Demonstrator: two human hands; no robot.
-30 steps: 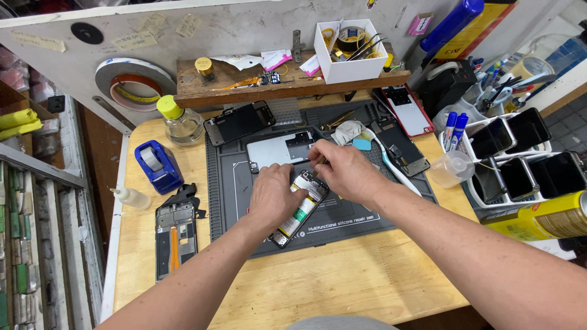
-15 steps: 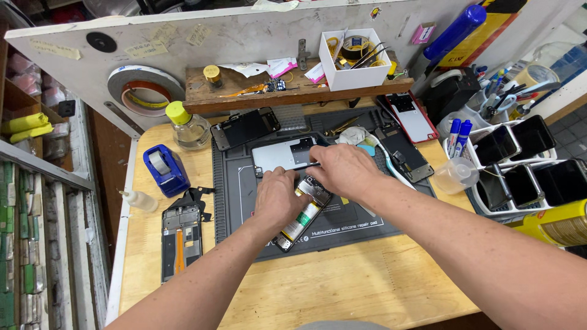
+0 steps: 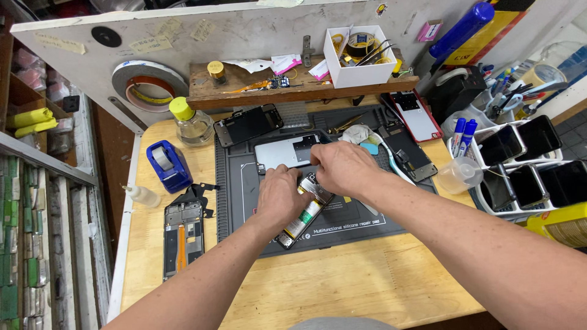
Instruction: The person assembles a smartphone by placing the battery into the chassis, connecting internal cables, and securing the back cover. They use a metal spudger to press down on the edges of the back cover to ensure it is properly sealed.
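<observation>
Hands press on an opened phone (image 3: 304, 212): left hand (image 3: 280, 197) clamps its side, right hand (image 3: 342, 168) pinches its top; a slip could tear fragile parts.

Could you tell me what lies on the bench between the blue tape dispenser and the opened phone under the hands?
In the head view, only the left edge of the grey repair mat lies between the blue tape dispenser and the opened phone.
</observation>
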